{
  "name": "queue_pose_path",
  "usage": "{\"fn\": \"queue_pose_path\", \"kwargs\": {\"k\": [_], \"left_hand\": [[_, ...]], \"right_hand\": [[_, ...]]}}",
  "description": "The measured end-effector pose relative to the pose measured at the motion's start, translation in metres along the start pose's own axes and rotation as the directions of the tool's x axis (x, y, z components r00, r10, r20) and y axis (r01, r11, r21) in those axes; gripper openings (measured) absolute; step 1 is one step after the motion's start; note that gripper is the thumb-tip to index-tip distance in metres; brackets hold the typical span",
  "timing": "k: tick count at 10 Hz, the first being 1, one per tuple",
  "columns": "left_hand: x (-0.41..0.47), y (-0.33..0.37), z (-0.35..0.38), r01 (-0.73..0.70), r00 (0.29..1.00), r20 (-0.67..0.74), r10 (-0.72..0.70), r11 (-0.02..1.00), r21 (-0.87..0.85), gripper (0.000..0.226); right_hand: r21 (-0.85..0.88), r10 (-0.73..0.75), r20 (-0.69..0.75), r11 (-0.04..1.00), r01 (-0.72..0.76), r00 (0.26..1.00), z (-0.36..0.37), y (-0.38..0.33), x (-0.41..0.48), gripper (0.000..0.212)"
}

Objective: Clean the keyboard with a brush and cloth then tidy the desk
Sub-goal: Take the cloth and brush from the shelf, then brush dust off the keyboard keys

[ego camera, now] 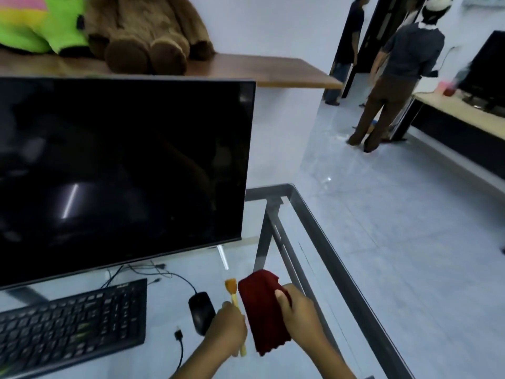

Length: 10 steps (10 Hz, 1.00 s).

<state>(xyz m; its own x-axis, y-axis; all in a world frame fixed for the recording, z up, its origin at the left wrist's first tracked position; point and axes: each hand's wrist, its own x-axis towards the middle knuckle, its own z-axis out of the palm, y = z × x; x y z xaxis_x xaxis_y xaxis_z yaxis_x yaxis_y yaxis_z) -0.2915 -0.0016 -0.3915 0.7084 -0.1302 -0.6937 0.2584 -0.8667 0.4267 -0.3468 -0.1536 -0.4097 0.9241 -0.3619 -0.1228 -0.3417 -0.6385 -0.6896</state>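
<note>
the left hand (226, 332) curls round the brush (234, 298) handle, bristles pointing away. the right hand (297, 310) pinches the folded red cloth (262, 310), thumb on top. both tools sit just right of the mouse (201, 310), well apart from the keyboard (71, 326) on the tabletop (164, 356), probably kept within reach.

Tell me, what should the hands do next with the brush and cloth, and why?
Probably carry the brush in the left hand leftward over the mouse to the keyboard. The brush is already gripped but sits right of the mouse, away from the keys, while the right hand holds the red cloth for wiping afterwards.
</note>
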Motion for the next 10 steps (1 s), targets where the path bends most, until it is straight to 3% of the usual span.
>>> {"fn": "queue_pose_path", "kwargs": {"k": [1, 3, 4, 5, 6, 7, 8, 9, 10], "left_hand": [[0.015, -0.011, 0.009, -0.056, 0.995, -0.077, 0.057, 0.998, 0.007, 0.032], [0.021, -0.011, 0.001, -0.067, 0.997, -0.045, 0.068, 0.998, 0.02, 0.03], [0.025, -0.011, 0.0, -0.084, 0.996, -0.012, 0.084, 0.996, 0.021, 0.029], [0.029, -0.009, -0.001, -0.074, 0.997, 0.019, 0.074, 0.997, 0.038, 0.027], [0.029, -0.005, -0.005, -0.017, 0.997, 0.075, 0.012, 0.997, 0.075, 0.02], [0.031, -0.003, -0.021, -0.064, 0.997, 0.056, 0.055, 0.984, 0.168, 0.016], [0.029, -0.019, -0.053, -0.112, 0.987, -0.083, 0.136, 0.964, 0.24, 0.011], [0.03, -0.058, -0.093, -0.235, 0.942, -0.205, 0.266, 0.958, 0.164, 0.016], [0.032, -0.115, -0.134, -0.305, 0.889, -0.341, 0.304, 0.951, 0.053, 0.011]], "right_hand": [[-0.094, 0.072, 0.015, 0.993, -0.071, 0.997, 0.012, 0.017, 0.007, 0.042], [-0.241, 0.123, 0.01, 0.963, -0.117, 0.992, 0.017, 0.034, 0.022, 0.031], [-0.359, 0.087, -0.023, 0.929, -0.09, 0.996, 0.023, 0.034, 0.026, 0.029], [-0.518, -0.082, -0.146, 0.856, -0.005, 0.986, 0.03, 0.025, 0.029, 0.027], [-0.409, -0.158, -0.034, 0.903, 0.13, 0.987, 0.037, -0.007, 0.026, 0.012], [-0.258, 0.005, 0.224, 0.965, 0.054, 0.975, 0.055, -0.038, 0.025, 0.021], [-0.337, 0.151, 0.346, 0.941, -0.027, 0.926, 0.074, -0.052, 0.026, 0.033], [-0.434, 0.217, 0.341, 0.899, -0.051, 0.915, 0.084, -0.053, 0.029, 0.03], [-0.422, 0.212, 0.277, 0.903, -0.079, 0.937, 0.084, -0.072, 0.034, 0.018]]}}
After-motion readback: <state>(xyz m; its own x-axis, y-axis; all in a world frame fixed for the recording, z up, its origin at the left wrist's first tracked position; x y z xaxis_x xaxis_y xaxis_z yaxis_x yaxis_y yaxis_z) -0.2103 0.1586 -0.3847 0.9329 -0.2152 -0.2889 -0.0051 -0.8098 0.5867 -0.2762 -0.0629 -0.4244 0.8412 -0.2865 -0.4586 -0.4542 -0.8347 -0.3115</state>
